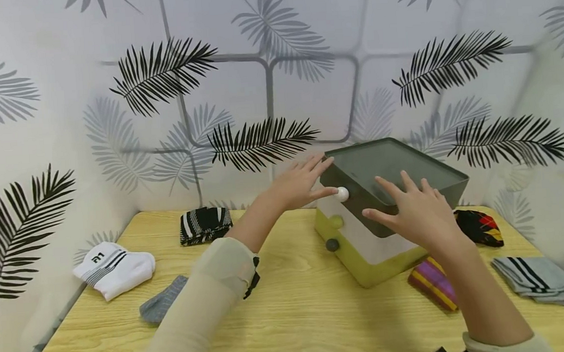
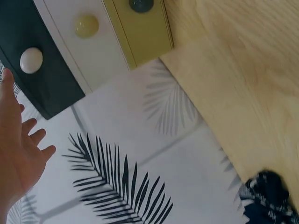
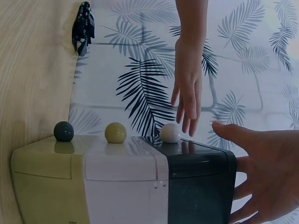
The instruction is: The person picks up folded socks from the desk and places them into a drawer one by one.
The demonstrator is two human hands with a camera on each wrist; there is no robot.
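Note:
A small three-tier drawer box [image 1: 390, 250] stands at the right of the table, with a dark green top tier, a white middle and a yellow-green base. Each drawer front bears a round knob: white knob [image 3: 170, 133], yellow knob [image 3: 115, 133] and dark grey knob [image 3: 63, 131]. My left hand [image 1: 299, 184] is beside the top drawer, fingers extended, thumb close to the white knob; whether it touches cannot be told. Over the near side of the dark top tier, my right hand [image 1: 422, 212] spreads its fingers, holding nothing. The insides of the drawers are hidden.
Folded socks lie around: white socks [image 1: 116, 268], a grey sock [image 1: 163, 300] and black-and-white socks [image 1: 206, 225] on the left; purple striped socks [image 1: 434, 282], grey striped socks [image 1: 540, 280] and black patterned socks [image 1: 479, 227] on the right. A leaf-patterned curtain [image 1: 237, 103] hangs behind.

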